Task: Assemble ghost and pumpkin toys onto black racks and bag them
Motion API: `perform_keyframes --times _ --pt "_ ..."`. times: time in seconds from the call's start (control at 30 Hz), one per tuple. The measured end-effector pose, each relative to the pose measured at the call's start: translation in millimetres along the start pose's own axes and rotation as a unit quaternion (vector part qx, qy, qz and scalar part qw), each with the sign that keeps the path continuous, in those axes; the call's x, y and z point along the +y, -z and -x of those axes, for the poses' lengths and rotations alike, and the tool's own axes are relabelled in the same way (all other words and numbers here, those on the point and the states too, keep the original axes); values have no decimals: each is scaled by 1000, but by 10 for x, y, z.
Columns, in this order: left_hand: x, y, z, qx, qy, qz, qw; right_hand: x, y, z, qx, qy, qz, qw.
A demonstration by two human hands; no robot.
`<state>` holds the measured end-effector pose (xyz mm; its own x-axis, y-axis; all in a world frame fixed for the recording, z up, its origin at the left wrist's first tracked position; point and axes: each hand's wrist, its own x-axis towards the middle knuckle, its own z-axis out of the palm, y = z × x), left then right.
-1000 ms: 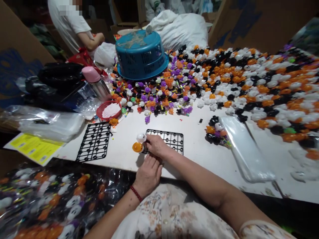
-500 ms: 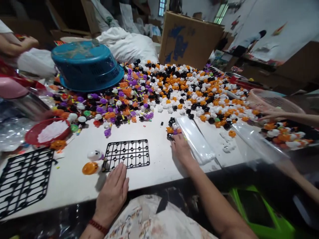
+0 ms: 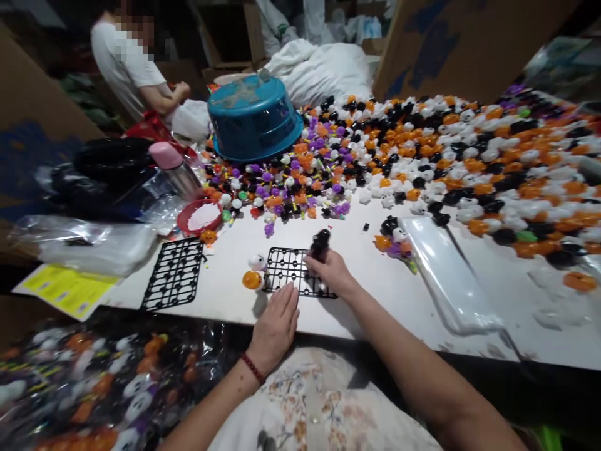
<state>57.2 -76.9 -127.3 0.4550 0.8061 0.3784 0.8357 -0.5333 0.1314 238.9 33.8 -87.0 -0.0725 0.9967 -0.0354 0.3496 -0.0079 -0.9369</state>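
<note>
Pinching a black figure (image 3: 320, 243) between thumb and fingers of the right hand (image 3: 331, 270) above the black grid (image 3: 287, 270); resting the left hand (image 3: 276, 322), fingers together, at its near edge.

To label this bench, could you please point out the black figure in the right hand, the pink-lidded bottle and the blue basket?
Black figure (image 3: 321, 243), head view: its upper part.
Pink-lidded bottle (image 3: 166, 155), head view: its lid.
Blue basket (image 3: 253, 129), head view: its side wall.

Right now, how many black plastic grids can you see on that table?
2. One grid lies in front, partly covered by the left hand and right hand; the other grid is farther left, near the red basket. Others may be hidden.
</note>
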Motion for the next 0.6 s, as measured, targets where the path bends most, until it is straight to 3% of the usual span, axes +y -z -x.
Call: perform_keyframes --times 0.1,0.2,0.33,0.6 --pt "-7 0 14 4 4 2 1000 -135 -498 -246 -71 6 -65 995" --pt "-13 -14 21 6 3 -3 1000 -158 -743 -423 -99 6 -57 993" --pt "-21 -31 31 4 -3 -5 1000 -164 -809 -514 -112 15 2 994" --pt "-40 -38 41 1 -3 6 1000 -312 -714 -496 -128 98 171 972"
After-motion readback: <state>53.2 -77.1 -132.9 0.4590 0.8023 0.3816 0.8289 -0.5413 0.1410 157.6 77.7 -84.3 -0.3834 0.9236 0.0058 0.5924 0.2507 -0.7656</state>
